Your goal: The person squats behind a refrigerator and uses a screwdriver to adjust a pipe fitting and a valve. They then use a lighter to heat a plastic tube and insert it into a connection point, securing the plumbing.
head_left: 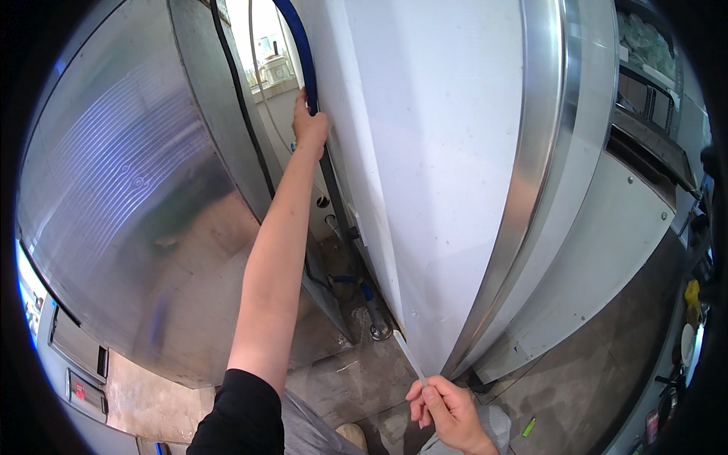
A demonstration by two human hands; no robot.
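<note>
My left arm reaches far into the narrow gap between a steel cabinet and a white panel. At its end my left hand (310, 127) is closed around the lower stretch of a thick blue hose (305, 53); part of the fingers is hidden behind it. Low and near, my right hand (449, 413) pinches a thin, flat, pale strip (409, 353) between thumb and fingers. The strip points up and away, its far end close to the bottom edge of the white panel (447, 152). What the strip is exactly, I cannot make out.
A brushed steel cabinet (129, 174) fills the left. Black cable (241, 91) hangs in the gap, with a dark pipe and a metal floor fitting (381, 331) below. Metal trim (540, 144) edges the panel. A small green object (529, 427) lies on the tiled floor.
</note>
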